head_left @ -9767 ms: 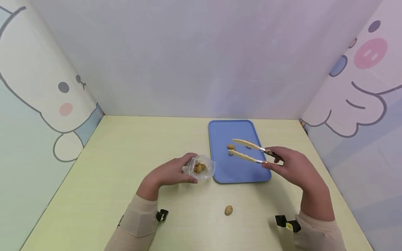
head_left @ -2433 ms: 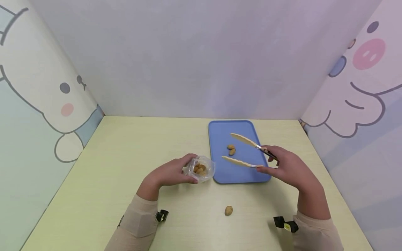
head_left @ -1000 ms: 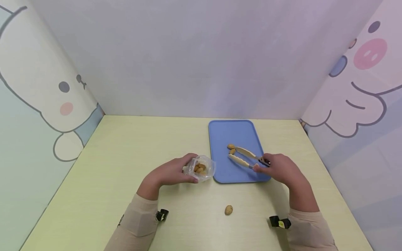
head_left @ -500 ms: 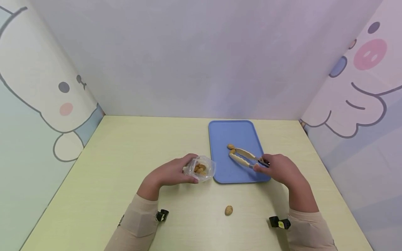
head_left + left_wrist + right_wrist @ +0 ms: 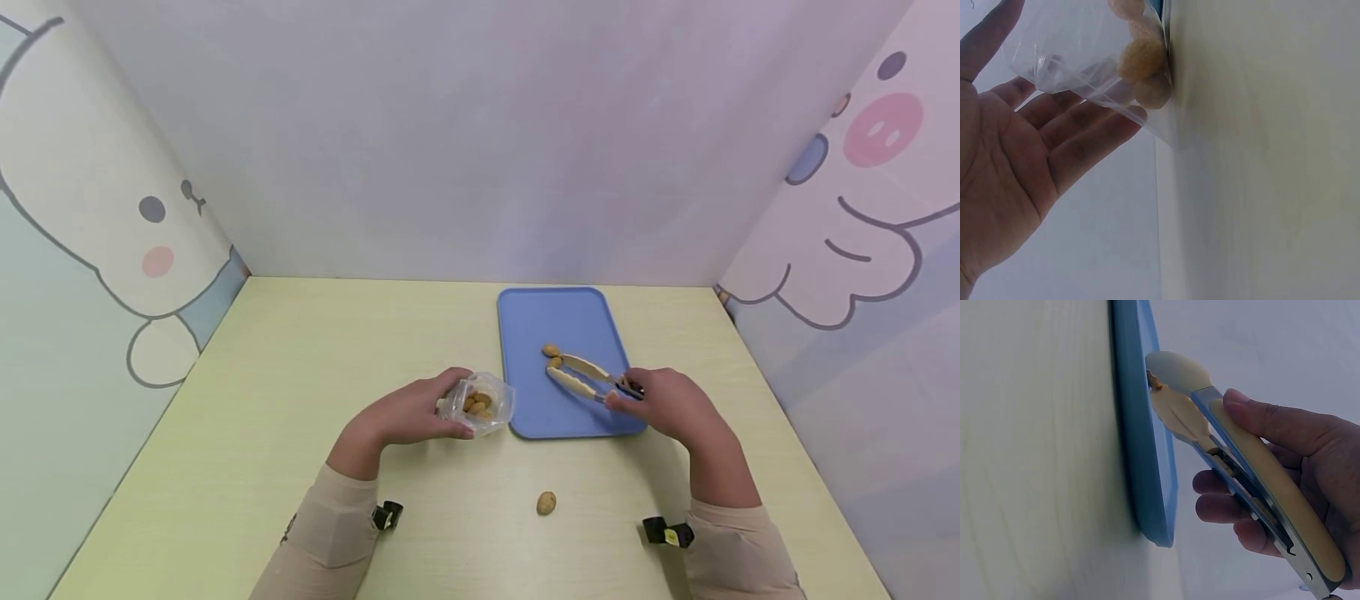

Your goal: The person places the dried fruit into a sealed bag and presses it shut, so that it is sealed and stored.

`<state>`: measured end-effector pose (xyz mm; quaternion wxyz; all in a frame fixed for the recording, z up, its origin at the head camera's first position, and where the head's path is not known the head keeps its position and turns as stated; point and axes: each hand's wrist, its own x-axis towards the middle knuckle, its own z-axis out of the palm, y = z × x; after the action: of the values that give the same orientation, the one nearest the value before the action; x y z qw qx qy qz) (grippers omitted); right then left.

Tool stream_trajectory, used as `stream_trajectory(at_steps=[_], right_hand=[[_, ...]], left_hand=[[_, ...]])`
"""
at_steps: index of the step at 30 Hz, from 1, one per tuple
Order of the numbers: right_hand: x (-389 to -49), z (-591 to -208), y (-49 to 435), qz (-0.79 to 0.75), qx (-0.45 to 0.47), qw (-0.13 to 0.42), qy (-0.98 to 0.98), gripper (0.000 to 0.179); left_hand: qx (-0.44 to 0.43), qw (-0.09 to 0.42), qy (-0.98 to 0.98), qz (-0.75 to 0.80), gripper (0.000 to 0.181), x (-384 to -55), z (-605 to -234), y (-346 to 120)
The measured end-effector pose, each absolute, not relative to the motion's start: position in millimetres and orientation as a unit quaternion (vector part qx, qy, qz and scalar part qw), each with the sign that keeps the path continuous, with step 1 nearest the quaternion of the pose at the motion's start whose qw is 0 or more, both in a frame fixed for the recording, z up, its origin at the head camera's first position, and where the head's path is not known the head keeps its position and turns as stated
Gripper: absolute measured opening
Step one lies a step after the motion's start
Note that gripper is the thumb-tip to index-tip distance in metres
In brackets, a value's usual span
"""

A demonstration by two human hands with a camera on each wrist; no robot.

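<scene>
My left hand (image 5: 416,410) holds a clear plastic bag (image 5: 501,410) between thumb and fingers, its mouth spread wide. Several brown oval nuts (image 5: 477,405) lie inside; the left wrist view shows their rough shells (image 5: 1142,59) through the plastic. In my right hand (image 5: 671,407) is a pair of tongs (image 5: 1279,487) with cream tips and metal arms, thumb on one arm and fingers on the other. The tips reach down onto the blue tray (image 5: 577,317), one on each side of a nut (image 5: 555,362). A second nut (image 5: 551,350) lies touching or just behind it.
A single nut (image 5: 546,502) lies on the pale wooden table (image 5: 360,333), in front of the tray between my forearms. Walls with cartoon prints stand at the left and right, and a plain wall (image 5: 480,167) rises behind the table.
Since 2.4 s ago the right hand has lowered the tongs and narrowed them around a nut on the tray, holding still lately. A third piece on the tray, seen 9.8 s ago, is gone.
</scene>
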<state>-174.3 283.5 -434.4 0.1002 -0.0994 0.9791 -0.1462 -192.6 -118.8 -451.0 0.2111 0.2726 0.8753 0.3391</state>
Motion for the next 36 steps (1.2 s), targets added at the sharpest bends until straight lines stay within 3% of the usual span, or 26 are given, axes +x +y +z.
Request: stream_trajectory(at_steps=[27, 36], right_hand=[[-165, -415, 285, -0.168, -0.119, 0.013, 0.978, 0.046], [-157, -405, 280, -0.169, -0.142, -0.023, 0.975, 0.038]], left_hand=[[0.276, 0.204, 0.876, 0.34, 0.079, -192, -452, -120], [0.27, 0.21, 0.877, 0.337, 0.08, -191, -451, -120]])
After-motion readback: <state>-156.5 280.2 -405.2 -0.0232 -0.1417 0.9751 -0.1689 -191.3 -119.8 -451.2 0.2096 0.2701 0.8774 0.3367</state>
